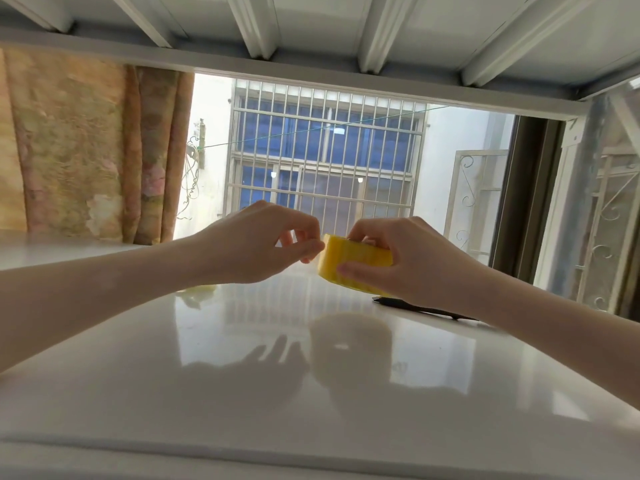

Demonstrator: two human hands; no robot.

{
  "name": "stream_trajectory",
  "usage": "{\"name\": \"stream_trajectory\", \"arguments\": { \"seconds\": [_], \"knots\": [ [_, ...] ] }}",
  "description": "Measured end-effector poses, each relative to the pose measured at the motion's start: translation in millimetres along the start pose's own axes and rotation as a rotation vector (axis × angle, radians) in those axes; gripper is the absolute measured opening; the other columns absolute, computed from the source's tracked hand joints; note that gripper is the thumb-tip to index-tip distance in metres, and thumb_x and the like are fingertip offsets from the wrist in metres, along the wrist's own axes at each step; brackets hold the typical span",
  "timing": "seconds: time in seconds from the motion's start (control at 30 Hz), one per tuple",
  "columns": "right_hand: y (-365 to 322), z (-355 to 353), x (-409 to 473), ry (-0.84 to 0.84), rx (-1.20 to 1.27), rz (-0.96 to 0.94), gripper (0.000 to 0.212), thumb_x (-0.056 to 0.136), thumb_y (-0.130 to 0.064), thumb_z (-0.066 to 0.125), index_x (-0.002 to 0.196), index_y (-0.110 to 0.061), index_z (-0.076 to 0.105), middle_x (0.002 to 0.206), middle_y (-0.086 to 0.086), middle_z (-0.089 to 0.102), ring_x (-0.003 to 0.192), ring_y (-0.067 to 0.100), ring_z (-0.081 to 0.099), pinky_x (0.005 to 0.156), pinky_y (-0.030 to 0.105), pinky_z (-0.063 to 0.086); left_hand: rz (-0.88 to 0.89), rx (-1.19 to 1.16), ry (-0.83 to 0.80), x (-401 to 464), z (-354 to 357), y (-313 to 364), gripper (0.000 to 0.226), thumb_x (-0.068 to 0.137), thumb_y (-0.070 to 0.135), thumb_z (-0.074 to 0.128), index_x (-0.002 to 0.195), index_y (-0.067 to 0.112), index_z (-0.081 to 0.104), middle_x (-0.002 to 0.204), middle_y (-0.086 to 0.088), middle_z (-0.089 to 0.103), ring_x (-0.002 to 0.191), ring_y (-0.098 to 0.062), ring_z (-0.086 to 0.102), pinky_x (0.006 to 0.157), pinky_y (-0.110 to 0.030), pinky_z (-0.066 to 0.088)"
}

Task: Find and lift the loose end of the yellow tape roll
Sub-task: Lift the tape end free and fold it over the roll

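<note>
Nearest: glossy white table (242, 393), w/ reflections of both hands and the roll on its surface. Above it, both forearms reach in from left and right, meeting approx mid-scene. Right hand (408, 258) grips the yellow tape roll (353, 263), thumb pressed on the roll's near outer face, other fingers curled over the top edge; roll is held up off the table, tilted, just right of centre. Left hand (263, 240) is at the roll's left edge, thumb and forefinger pressed together in a pinch right against the tape. Can't tell if a loose end is actually between them. Under the right wrist, a dark pen-like object (426, 308) lies flat on the table. Small pale yellow item (202, 289) sits on the table behind the left forearm, mostly hidden. Further back: patterned curtain (86, 143) far left, barred window (325, 150) far centre, white beams (311, 26) overhead.
</note>
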State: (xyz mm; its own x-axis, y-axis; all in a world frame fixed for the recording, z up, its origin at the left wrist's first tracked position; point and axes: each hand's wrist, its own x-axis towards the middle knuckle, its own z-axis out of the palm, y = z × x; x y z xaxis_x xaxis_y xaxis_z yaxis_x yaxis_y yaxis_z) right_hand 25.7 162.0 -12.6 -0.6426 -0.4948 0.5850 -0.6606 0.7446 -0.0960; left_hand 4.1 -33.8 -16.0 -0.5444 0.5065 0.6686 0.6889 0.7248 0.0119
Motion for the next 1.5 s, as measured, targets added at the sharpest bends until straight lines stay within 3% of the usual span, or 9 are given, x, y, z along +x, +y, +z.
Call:
{"name": "stream_trajectory", "arguments": {
  "seconds": [0.2, 0.43, 0.53, 0.7, 0.87, 0.97, 1.17, 1.3, 1.5],
  "knots": [
    [-7, -7, 2, 0.045, 0.052, 0.018, 0.039, 0.077, -0.035, 0.068, 0.111, -0.019, 0.059, 0.091, -0.01, 0.056, 0.074, 0.005, 0.056, 0.063, 0.011, 0.046, 0.055, -0.068, 0.083, 1, -5, 5, 0.021, 0.089, 0.027, 0.053, 0.069, 0.022, 0.059, 0.066, 0.015, 0.063, 0.076, 0.002, 0.06, 0.066, -0.005, 0.045],
    [3, -8, 5, 0.069, 0.001, 0.101, 0.052, 0.076, -0.037, 0.067, 0.121, -0.012, 0.055, 0.098, -0.007, 0.055, 0.082, 0.011, 0.053, 0.06, 0.009, 0.041, 0.047, -0.107, 0.066, -1, -13, 20, 0.026, 0.09, 0.028, 0.052, 0.064, 0.031, 0.052, 0.064, 0.013, 0.062, 0.065, 0.009, 0.058, 0.06, -0.006, 0.045],
    [-1, -11, 7, 0.101, -0.006, 0.087, 0.053, 0.077, -0.038, 0.067, 0.121, -0.012, 0.054, 0.099, -0.006, 0.055, 0.08, 0.01, 0.053, 0.058, 0.008, 0.042, 0.028, -0.114, 0.071, 0, -23, 22, 0.023, 0.09, 0.027, 0.051, 0.068, 0.025, 0.056, 0.07, 0.012, 0.063, 0.059, 0.014, 0.055, 0.05, -0.002, 0.039],
    [-1, -9, 4, 0.022, 0.018, 0.1, 0.048, 0.076, -0.041, 0.065, 0.112, -0.011, 0.059, 0.087, -0.008, 0.057, 0.063, 0.008, 0.056, 0.061, 0.013, 0.046, -0.004, -0.047, 0.037, -1, -17, 13, 0.02, 0.09, 0.033, 0.05, 0.073, 0.027, 0.058, 0.07, 0.018, 0.063, 0.066, 0.017, 0.056, 0.052, -0.003, 0.039],
    [0, -6, 4, 0.039, 0.096, 0.129, 0.039, 0.077, -0.041, 0.064, 0.107, -0.017, 0.057, 0.081, -0.013, 0.053, 0.067, 0.008, 0.053, 0.063, 0.014, 0.045, -0.035, -0.031, 0.09, 2, -14, 9, 0.016, 0.088, 0.037, 0.05, 0.073, 0.033, 0.054, 0.069, 0.02, 0.059, 0.064, 0.006, 0.06, 0.056, -0.009, 0.042],
    [-4, -5, 4, 0.022, 0.159, 0.13, 0.031, 0.076, -0.041, 0.064, 0.097, -0.02, 0.053, 0.077, -0.017, 0.053, 0.069, 0.008, 0.056, 0.064, 0.014, 0.047, -0.05, -0.023, 0.113, 2, -11, 8, 0.019, 0.081, 0.051, 0.051, 0.073, 0.034, 0.051, 0.07, 0.02, 0.056, 0.062, 0.003, 0.058, 0.053, -0.008, 0.041],
    [-11, -3, 3, -0.008, 0.281, 0.127, 0.031, 0.073, -0.038, 0.067, 0.093, -0.016, 0.06, 0.085, -0.006, 0.063, 0.078, 0.015, 0.062, 0.074, 0.027, 0.052, -0.059, -0.038, 0.17, 3, -6, 6, 0.04, 0.065, 0.067, 0.046, 0.07, 0.028, 0.049, 0.076, 0.01, 0.06, 0.069, -0.007, 0.059, 0.057, -0.015, 0.044],
    [-14, -2, 1, -0.035, 0.328, 0.132, 0.026, 0.073, -0.034, 0.068, 0.089, -0.016, 0.06, 0.086, -0.005, 0.067, 0.081, 0.017, 0.065, 0.08, 0.036, 0.056, -0.044, -0.038, 0.178, 2, -7, 5, 0.036, 0.065, 0.066, 0.048, 0.066, 0.031, 0.046, 0.076, 0.011, 0.059, 0.069, -0.006, 0.057, 0.057, -0.012, 0.039],
    [-11, -1, -2, -0.062, 0.363, 0.129, 0.026, 0.073, -0.03, 0.071, 0.088, -0.012, 0.06, 0.091, 0.004, 0.073, 0.086, 0.024, 0.07, 0.083, 0.051, 0.054, -0.055, -0.107, 0.139, 0, -6, 7, 0.034, 0.061, 0.067, 0.049, 0.064, 0.033, 0.046, 0.076, 0.015, 0.058, 0.069, -0.007, 0.057, 0.06, -0.018, 0.043]
  ]
}}
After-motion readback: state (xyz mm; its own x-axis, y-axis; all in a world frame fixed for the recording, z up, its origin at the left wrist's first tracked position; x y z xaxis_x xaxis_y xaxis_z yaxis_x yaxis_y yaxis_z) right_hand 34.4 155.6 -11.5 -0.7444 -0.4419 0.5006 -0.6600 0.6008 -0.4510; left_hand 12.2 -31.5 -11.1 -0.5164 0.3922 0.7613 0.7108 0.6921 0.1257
